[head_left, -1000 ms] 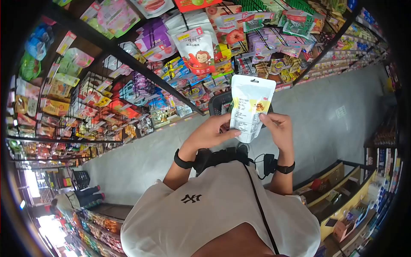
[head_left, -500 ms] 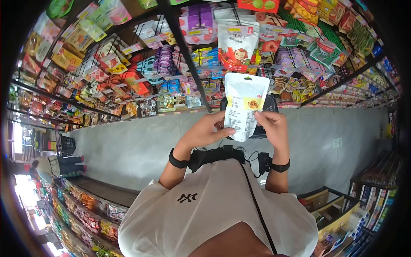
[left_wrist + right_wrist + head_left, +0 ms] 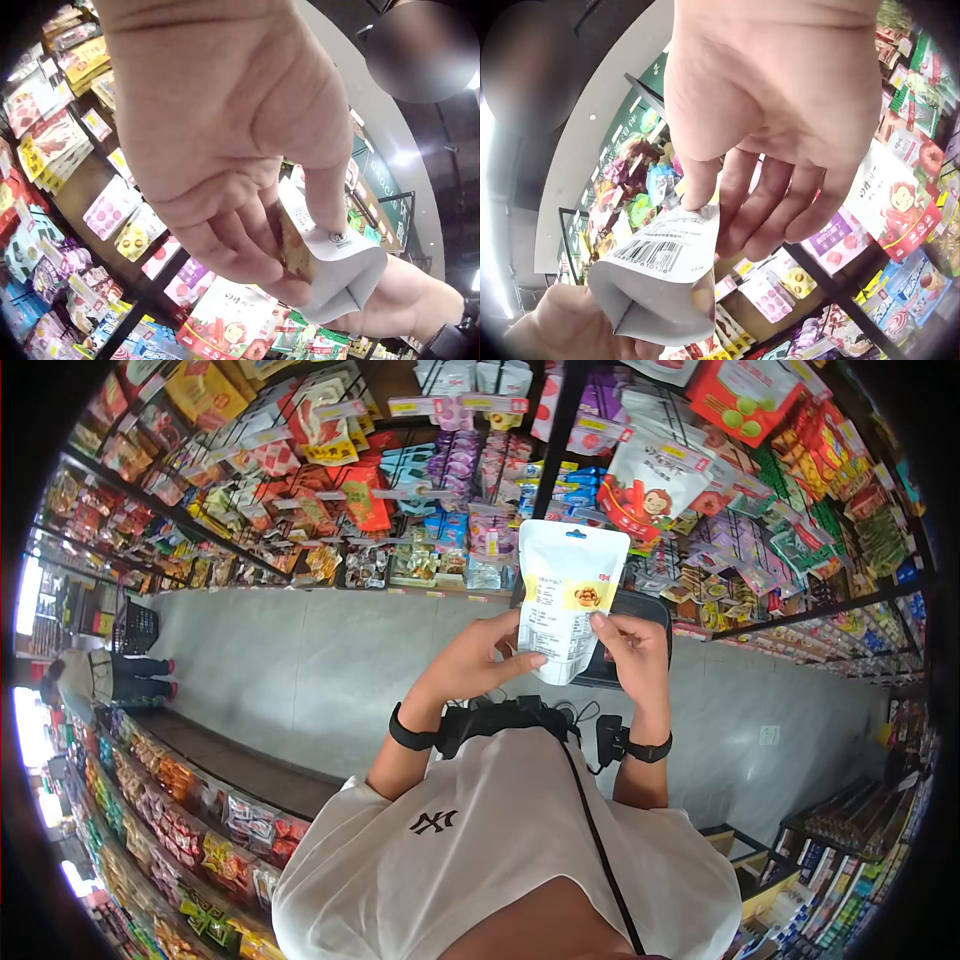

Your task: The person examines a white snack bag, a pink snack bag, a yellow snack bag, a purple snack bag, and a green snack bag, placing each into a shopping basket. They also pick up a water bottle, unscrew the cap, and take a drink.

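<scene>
A white snack pouch point(image 3: 570, 605) stands upright in front of the chest, its printed back with a yellow band and a small food picture towards me. At its lower left, my left hand point(image 3: 478, 660) pinches it, thumb on the near face. My right hand point(image 3: 640, 660) grips the right edge, thumb on the printed side and fingers behind. In the left wrist view the pouch's grey folded bottom point(image 3: 337, 281) sits between thumb and fingers. A barcode point(image 3: 649, 253) shows near the base in the right wrist view.
Behind the pouch is a dark basket point(image 3: 655, 610), partly hidden. Racks of hanging snack bags point(image 3: 370, 500) line the far side, and a shelf of packets point(image 3: 180, 820) runs at lower left. Beyond the grey floor point(image 3: 330, 650), another person point(image 3: 95, 675) is at far left beside a black basket point(image 3: 138, 628).
The head view has turned left, so the racks slide to the right in it. Both hands keep hold of the pouch, which stays nearly in place before the chest.
</scene>
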`<state>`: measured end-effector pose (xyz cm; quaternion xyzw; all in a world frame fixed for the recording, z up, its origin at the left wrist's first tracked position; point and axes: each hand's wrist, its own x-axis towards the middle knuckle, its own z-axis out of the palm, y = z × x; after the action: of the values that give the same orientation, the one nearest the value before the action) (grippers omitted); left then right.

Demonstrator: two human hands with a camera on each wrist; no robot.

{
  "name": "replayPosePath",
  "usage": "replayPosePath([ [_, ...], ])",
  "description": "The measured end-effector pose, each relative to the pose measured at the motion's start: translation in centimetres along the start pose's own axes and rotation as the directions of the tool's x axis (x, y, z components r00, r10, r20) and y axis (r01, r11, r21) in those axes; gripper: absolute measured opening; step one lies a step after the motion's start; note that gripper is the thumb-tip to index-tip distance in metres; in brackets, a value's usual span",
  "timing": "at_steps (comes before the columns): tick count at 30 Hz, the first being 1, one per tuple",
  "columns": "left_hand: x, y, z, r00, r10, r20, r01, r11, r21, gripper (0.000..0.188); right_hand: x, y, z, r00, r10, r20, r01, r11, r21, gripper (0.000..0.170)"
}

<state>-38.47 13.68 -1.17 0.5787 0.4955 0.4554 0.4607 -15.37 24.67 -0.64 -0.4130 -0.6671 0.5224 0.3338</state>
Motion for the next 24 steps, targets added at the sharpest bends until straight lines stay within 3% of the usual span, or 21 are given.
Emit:
replayPosePath([
  [5,-2.2,-0.8,-2.0,0.995,-0.022,-0.099,0.016,0.998,-0.058,0.046,0.8,-1.2,3.4,0.998,0.032,0.049,-0.029,0.997,-0.069,0.037],
  [11,-2.6,-2.2,-3.2,0.971,-0.061,-0.231,0.055,0.998,-0.030,0.053,2.4,0.4,5.8,0.990,0.027,0.141,-0.037,0.997,0.070,0.032],
  [14,-2.2,-1.8,-4.1,0.958,-0.170,-0.231,0.166,0.986,-0.033,0.051,3.6,1.2,6.5,0.984,0.023,0.174,-0.035,0.997,0.066,0.028],
  [18,-0.7,-2.3,-4.9,0.949,-0.112,-0.294,0.112,0.994,-0.019,0.053,6.1,1.3,7.2,0.978,0.025,0.206,-0.052,0.991,0.123,0.025],
  [24,3.0,-1.3,-7.1,0.929,-0.155,-0.335,0.162,0.987,-0.007,0.056,11.6,1.0,7.8,0.977,-0.038,0.208,-0.011,0.974,0.227,0.040],
])
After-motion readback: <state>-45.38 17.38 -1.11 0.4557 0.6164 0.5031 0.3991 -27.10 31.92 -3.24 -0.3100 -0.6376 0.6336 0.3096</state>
